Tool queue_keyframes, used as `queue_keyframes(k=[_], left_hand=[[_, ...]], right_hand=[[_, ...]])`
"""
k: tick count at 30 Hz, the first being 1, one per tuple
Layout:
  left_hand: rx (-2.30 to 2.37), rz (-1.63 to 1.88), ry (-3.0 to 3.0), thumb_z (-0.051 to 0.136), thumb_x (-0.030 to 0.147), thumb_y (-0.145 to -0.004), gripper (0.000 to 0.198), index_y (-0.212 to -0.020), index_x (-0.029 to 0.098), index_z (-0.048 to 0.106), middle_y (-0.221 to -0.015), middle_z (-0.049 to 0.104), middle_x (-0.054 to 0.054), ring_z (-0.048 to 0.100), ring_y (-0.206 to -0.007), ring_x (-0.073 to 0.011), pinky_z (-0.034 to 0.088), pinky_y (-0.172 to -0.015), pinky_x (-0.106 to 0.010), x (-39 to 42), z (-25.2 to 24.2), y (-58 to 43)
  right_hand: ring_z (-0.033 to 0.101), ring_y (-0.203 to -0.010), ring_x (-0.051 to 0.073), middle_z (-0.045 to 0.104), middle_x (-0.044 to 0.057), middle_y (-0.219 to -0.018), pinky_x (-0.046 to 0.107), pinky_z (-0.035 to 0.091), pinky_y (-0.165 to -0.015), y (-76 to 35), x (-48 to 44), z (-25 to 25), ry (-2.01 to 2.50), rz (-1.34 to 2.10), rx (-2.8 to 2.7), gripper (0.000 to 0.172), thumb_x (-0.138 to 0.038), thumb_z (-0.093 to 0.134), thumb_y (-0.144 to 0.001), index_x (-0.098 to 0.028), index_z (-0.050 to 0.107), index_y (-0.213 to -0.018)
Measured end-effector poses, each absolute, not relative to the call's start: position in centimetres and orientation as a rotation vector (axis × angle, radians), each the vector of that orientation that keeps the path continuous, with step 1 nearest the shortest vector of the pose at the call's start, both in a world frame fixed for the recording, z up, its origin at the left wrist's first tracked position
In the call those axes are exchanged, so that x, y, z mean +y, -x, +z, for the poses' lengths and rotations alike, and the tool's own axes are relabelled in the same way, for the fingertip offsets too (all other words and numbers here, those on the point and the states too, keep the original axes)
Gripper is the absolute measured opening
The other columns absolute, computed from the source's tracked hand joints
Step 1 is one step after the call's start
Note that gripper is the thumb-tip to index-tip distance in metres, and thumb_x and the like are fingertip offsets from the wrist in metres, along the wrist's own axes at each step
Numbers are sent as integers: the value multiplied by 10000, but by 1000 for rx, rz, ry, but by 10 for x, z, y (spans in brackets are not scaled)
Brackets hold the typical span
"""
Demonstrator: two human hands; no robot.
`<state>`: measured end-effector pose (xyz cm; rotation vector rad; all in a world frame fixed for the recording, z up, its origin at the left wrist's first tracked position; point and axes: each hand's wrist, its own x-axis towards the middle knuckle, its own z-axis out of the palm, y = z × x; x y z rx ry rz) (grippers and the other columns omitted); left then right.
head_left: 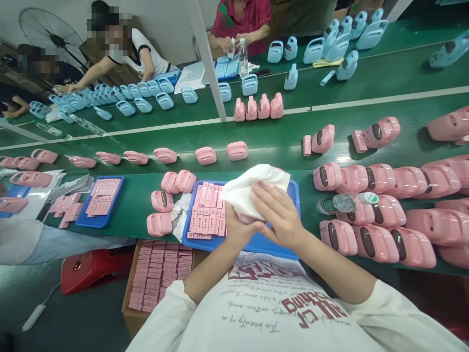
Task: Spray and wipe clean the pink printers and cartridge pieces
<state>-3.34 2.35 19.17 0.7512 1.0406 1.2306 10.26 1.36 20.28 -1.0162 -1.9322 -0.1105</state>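
A white cloth (256,183) is draped over a pink plastic housing (246,218), which shows only in small patches. My left hand (236,227) is closed around the housing from below and the left, its fingers mostly hidden by the cloth. Fingers together, my right hand (278,212) presses the cloth onto the housing from above and the right. Both hands are above a blue tray (271,247). Rows of slim pink blocks (207,215) with small dark marks fill the tray's left half.
Pink housings (381,178) stand in rows at right, with a plastic bottle (336,204) lying among them. More housings (205,155) line the green belt (271,151). Crumpled tissue (180,215) lies left of the tray. A carton (128,320) holds pink blocks. Co-workers handle blue housings (164,100) across the line.
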Motion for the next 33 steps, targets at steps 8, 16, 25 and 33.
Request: queue_keyframes(k=[8, 16, 25, 33], left_hand=[[830, 1260, -935, 862, 409, -574, 702, -1149, 239, 497, -1061, 669, -68, 666, -970, -251, 556, -847, -396, 17, 194, 26], [821, 1246, -898, 832, 473, -608, 799, -1276, 238, 462, -1081, 662, -90, 657, -1002, -258, 539, -885, -416, 10, 193, 25], [809, 1252, -948, 782, 551, -641, 820, -1328, 251, 452, -1126, 658, -106, 599, -1156, -296, 496, -978, -454, 10, 199, 24], [799, 1248, -1057, 825, 501, -608, 986, -1420, 307, 302, -1253, 586, -112, 577, -1174, -297, 484, -997, -474, 3, 197, 29]], right_hand=[[362, -1412, 302, 407, 113, -1511, 519, 402, -1107, -93, -11, 168, 1084, 122, -1310, 644, -324, 536, -909, -225, 316, -1506], [517, -1288, 278, 589, 118, -1314, 507, 459, -1043, -71, -27, 161, 974, 648, -929, 464, -421, 478, -926, -260, 476, -1362], [543, -1253, 264, 596, 118, -1289, 480, 456, -1047, -73, -31, 170, 958, 747, -902, 465, -430, 517, -909, -267, 476, -1343], [489, -1309, 284, 573, 125, -1323, 489, 451, -1049, -78, -38, 159, 1029, 700, -885, 594, -521, 514, -873, -243, 432, -1391]])
